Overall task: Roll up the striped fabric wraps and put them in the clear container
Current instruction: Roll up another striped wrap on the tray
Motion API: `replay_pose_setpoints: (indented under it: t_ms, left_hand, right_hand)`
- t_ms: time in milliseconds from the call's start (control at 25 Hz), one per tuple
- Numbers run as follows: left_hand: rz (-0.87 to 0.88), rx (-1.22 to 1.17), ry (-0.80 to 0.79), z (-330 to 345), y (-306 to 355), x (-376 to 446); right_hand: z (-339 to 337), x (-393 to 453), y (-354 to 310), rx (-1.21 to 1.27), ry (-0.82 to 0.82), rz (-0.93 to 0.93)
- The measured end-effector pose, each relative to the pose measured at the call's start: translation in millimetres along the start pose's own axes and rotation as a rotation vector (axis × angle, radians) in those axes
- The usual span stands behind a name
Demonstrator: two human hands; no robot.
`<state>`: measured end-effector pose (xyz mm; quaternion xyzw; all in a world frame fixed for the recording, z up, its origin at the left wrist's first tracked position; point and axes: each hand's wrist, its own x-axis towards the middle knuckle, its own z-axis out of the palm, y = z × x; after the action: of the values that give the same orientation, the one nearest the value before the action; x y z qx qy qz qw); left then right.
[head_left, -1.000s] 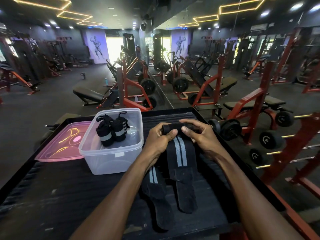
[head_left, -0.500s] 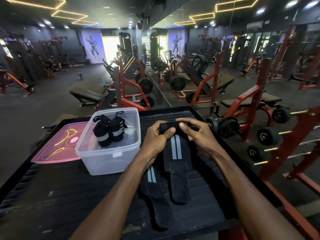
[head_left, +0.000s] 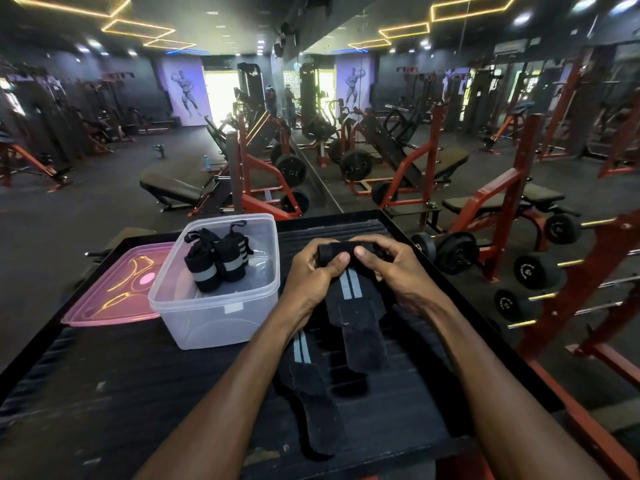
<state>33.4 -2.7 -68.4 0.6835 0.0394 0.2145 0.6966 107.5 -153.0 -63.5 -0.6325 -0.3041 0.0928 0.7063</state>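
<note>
A black wrap with grey stripes (head_left: 353, 306) lies lengthwise on the black platform (head_left: 138, 382). Its far end is wound into a small roll (head_left: 332, 250). My left hand (head_left: 311, 278) and my right hand (head_left: 398, 271) both grip that roll, thumbs pressed on its near side. A second striped wrap (head_left: 308, 386) lies flat beside it, partly under my left forearm. The clear container (head_left: 214, 313) stands to the left and holds two rolled wraps (head_left: 216, 259).
A pink lid (head_left: 107, 289) lies left of the container. The platform has a raised rim. Red racks with dumbbells (head_left: 533, 271) stand close on the right. Benches and weight machines fill the gym floor beyond.
The roll has grown a little and come nearer along the wrap, so the flat stretch is shorter. Both hands stay on it.
</note>
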Motion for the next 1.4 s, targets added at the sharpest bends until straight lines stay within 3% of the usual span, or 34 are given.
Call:
replay_pose_setpoints:
  t_ms: [240, 480, 640, 960, 1200, 1400]
  left_hand:
    - [-0.085, -0.102, -0.006, 3.4, -2.0, 2.7]
    - [-0.046, -0.021, -0.032, 0.0, -5.3, 4.0]
    - [-0.114, -0.159, -0.066, 6.5, -0.1, 1.2]
    - [-0.051, -0.109, -0.029, 1.8, -5.1, 5.4]
    - [-0.129, -0.21, -0.025, 4.8, 0.6, 2.7]
    - [-0.043, -0.145, -0.024, 1.2, -2.1, 4.0]
  right_hand:
    - [-4.0, -2.9, -5.9, -0.05, 0.016, -0.127]
    - [-5.0, 2.1, -0.4, -0.091, 0.036, -0.017]
    - [-4.0, 0.8, -3.1, -0.052, 0.081, -0.064]
    - [-1.0, 0.1, -2.0, 0.051, 0.028, -0.055]
    - [-3.4, 0.9, 0.3, 0.043, -0.007, -0.124]
    - [1.5, 1.7, 2.0, 0.156, -0.033, 0.031]
